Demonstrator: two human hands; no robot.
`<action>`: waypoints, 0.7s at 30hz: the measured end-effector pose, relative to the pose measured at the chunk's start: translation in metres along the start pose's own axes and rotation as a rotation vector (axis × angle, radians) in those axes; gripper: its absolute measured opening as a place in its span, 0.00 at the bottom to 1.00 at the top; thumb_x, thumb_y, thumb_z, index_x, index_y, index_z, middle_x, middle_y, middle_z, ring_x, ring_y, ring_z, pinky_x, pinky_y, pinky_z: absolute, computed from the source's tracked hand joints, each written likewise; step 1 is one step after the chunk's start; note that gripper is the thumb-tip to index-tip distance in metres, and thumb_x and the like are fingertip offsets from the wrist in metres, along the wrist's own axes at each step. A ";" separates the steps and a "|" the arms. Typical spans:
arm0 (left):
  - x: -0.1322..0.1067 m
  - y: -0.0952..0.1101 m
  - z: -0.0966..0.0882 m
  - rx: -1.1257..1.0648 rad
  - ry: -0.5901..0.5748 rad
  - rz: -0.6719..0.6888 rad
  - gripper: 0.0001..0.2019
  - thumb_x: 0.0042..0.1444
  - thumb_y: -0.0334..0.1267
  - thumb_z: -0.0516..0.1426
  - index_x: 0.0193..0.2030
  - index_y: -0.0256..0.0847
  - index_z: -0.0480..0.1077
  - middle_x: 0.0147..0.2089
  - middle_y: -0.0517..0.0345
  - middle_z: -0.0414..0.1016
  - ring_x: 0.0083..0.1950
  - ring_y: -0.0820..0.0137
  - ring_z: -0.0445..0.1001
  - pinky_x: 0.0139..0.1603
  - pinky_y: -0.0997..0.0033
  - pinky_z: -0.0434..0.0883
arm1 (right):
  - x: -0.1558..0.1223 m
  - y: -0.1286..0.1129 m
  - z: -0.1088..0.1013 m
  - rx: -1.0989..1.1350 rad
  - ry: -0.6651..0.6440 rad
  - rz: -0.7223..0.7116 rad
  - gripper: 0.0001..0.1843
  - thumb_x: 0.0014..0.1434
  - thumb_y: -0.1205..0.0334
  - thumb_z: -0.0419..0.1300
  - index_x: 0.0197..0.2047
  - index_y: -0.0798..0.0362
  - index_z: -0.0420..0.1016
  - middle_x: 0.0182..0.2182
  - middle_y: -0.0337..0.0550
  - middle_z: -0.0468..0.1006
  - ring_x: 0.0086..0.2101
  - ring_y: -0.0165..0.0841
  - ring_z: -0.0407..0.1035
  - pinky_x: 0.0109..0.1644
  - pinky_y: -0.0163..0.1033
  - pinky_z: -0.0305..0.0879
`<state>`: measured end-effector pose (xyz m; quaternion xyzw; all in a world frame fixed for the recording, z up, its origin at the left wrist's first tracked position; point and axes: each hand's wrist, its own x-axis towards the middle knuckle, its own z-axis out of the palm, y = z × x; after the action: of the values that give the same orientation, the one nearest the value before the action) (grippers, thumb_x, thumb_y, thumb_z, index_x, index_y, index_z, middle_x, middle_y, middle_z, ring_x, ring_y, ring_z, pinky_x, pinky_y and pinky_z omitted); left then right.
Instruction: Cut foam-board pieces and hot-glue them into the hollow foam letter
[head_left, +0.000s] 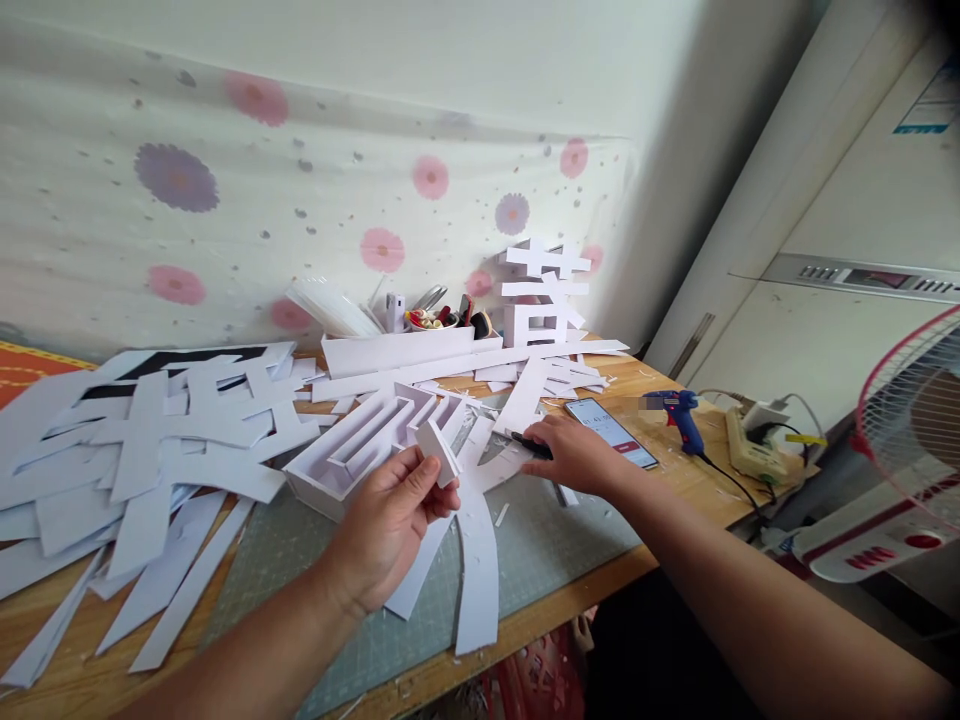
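Observation:
My left hand (394,510) pinches a small white foam-board piece (438,452) between thumb and fingers, held up above the table. My right hand (564,452) is low over the work mat, its fingers closed around a slim black tool (529,443) whose tip points left; its exact kind is hard to make out. Behind my left hand sits a white foam-board tray-like form (319,478) with raised inner walls. Loose white strips lie between the hands, among them a long curved strip (477,590) reaching the front edge of the grey-green cutting mat (270,580).
Left is a heap of cut white board (142,440). At the back stand a white tool box (397,350) and a layered white character shape (541,290). On the right are a phone (611,432), a blue glue gun (681,420), a power strip (754,445) and a fan (915,420).

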<state>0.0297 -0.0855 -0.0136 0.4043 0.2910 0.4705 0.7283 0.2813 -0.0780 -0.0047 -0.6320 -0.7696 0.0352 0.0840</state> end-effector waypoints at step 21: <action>0.001 0.002 0.003 -0.234 0.003 -0.085 0.13 0.41 0.38 0.72 0.28 0.36 0.73 0.26 0.59 0.71 0.26 0.78 0.66 0.27 0.81 0.69 | -0.019 -0.014 -0.019 0.498 0.196 -0.160 0.11 0.56 0.64 0.56 0.43 0.54 0.69 0.36 0.43 0.75 0.35 0.31 0.70 0.39 0.35 0.66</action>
<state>0.0315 -0.0850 -0.0103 0.3032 0.2520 0.4704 0.7895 0.2744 -0.1005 0.0145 -0.5296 -0.7727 0.1553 0.3136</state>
